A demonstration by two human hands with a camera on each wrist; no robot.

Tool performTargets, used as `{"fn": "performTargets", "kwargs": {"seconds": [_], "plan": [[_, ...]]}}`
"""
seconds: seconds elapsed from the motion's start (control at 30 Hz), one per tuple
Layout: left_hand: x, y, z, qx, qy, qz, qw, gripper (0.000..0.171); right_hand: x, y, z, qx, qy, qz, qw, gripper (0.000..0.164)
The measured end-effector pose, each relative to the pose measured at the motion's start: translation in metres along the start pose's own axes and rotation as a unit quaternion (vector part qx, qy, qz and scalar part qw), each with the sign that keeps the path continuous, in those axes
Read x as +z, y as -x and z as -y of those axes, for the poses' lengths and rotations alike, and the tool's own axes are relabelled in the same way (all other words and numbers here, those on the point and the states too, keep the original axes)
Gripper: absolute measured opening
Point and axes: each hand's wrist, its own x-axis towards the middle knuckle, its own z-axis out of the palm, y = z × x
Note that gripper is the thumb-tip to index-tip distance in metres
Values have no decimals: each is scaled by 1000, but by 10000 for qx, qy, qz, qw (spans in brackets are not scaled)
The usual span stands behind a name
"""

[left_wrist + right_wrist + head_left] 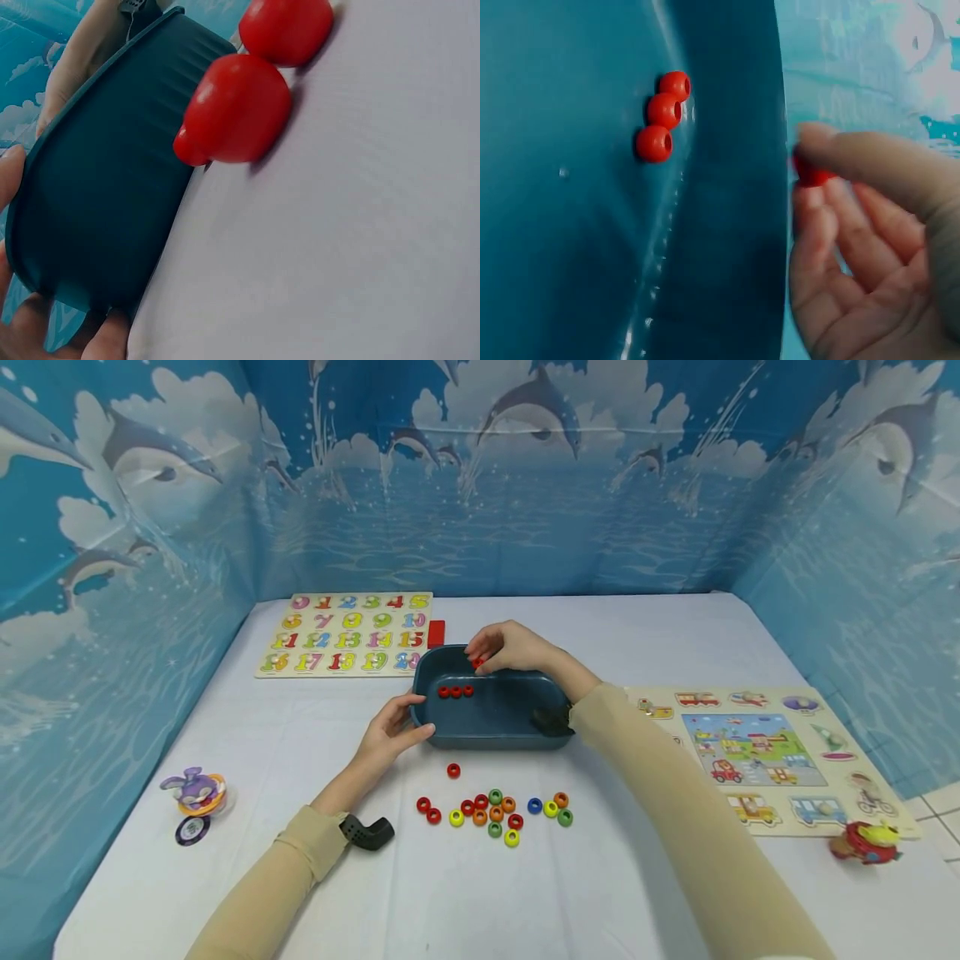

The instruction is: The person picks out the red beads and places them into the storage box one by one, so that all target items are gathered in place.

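A dark teal plastic tub [495,742] stands on the white table. Its left end is gripped by my left hand [390,731], with the thumb at the near rim and the fingers round the end. Over the tub's far side, my right hand [517,647] pinches a red bead [811,171] between thumb and fingertips. Three red beads [664,111] lie in a row on the tub floor, towards its far left. A single red bead [453,770] sits just in front of the tub. Nearer me are several loose beads [496,813] in red, orange, yellow, green and blue.
A number puzzle board [345,635] lies behind at left, beside a red block [436,633]. At right is a vehicle picture puzzle [757,752] with a red-and-yellow toy [866,843] at its near corner. A purple bunny toy [197,790] and a round black disc [192,830] are at left.
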Motion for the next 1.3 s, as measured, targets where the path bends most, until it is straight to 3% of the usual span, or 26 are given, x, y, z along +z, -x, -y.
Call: {"fn": "performTargets", "kwargs": {"seconds": [0.2, 0.43, 0.93, 1.13, 1.3], "plan": [[0, 0, 0, -7, 26, -1, 10000, 47, 6, -7, -12, 150, 635, 333, 9973, 32], [0, 0, 0, -7, 64, 69, 10000, 52, 16, -11, -16, 123, 1791, 604, 9819, 30], [0, -1, 2, 22, 89, 79, 9999, 51, 22, -14, -18, 502, 2245, 749, 9703, 34], [0, 0, 2, 5, 17, 55, 10000, 51, 2, 4, 12, -61, 2203, 530, 9740, 39], [-1, 0, 0, 54, 26, 62, 10000, 50, -8, 41, 50, -785, 1881, 102, 9790, 38]]}}
